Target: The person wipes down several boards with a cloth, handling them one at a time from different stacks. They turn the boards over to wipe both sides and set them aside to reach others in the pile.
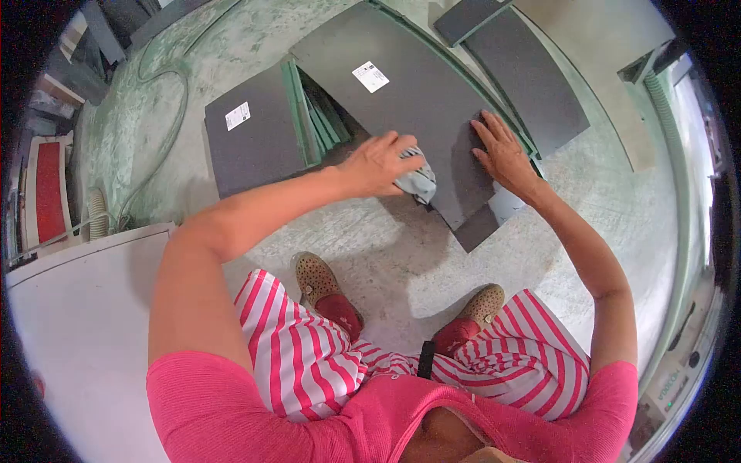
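Note:
My left hand (378, 164) is closed around a bunched grey-blue cloth (417, 184), pressed against the left edge of a large dark grey panel (386, 96) near its front corner. With fingers spread, my right hand (505, 157) lies on the same panel close to its right edge. A white label (370, 77) is stuck on the panel's face. Further panels with green edges lie beneath it. To the left, a second stack of dark panels (255, 135) bears another white label (238, 116).
More dark boards (529, 81) lie at the upper right beside a pale board (602, 85). A hose (181, 108) curves over the concrete floor at left. A white surface (93, 332) stands by my left side. My shod feet rest in front of the panels.

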Available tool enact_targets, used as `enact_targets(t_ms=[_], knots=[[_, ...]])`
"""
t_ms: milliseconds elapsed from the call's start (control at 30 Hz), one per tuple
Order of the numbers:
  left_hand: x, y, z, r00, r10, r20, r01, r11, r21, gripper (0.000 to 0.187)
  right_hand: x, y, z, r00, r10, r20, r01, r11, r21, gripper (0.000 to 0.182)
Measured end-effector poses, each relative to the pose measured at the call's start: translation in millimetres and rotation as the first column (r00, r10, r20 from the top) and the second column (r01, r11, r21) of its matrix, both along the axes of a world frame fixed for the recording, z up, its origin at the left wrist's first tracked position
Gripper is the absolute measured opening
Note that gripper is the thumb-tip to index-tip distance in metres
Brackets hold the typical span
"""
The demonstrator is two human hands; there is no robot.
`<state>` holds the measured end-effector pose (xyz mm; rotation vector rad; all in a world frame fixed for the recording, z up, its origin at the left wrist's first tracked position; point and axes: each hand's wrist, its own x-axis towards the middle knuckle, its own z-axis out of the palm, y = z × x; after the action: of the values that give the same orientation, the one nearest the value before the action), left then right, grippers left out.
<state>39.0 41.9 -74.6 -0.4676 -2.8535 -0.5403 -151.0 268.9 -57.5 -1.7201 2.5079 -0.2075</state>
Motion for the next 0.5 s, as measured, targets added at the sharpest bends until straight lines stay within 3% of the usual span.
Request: enact_targets(t_ms=[67, 133, 200, 233, 267, 333, 500], knots=[[-2, -5, 7, 0.999, -0.030, -0.012, 0.029, 1.000, -0.008, 0.054, -2, -2, 2, 0.993, 0.006, -0.115, 0.001, 0.998, 0.060, 0.058], [-21, -33, 6, 0.995, 0.097, 0.005, -0.097, 0.995, -0.005, 0.052, -5, -3, -3, 0.990, 0.020, -0.139, -0.012, 0.998, 0.061, 0.058], [-40, -74, 7, 0.938, 0.327, 0.118, -0.318, 0.944, -0.089, 0.050, -4, -4, -6, 0.987, 0.025, -0.160, -0.015, 0.998, 0.064, 0.058], [-46, -96, 4, 0.898, 0.439, 0.027, -0.431, 0.891, -0.140, 0.050, -3, -5, -5, 0.988, 0.023, -0.152, -0.010, 0.997, 0.082, 0.059], [-52, -119, 1, 0.825, 0.560, 0.067, -0.549, 0.825, -0.138, 0.051, -3, -6, -5, 0.989, 0.020, -0.147, -0.005, 0.995, 0.101, 0.059], [-57, -164, -17, 0.736, 0.677, -0.015, -0.672, 0.728, -0.135, 0.052, -1, -6, -8, 0.986, 0.018, -0.167, -0.002, 0.995, 0.099, 0.059], [-50, -128, -6, 0.690, 0.724, 0.013, -0.713, 0.682, -0.161, 0.052, -2, -6, -18, 0.978, 0.023, -0.208, -0.006, 0.997, 0.082, 0.058]])
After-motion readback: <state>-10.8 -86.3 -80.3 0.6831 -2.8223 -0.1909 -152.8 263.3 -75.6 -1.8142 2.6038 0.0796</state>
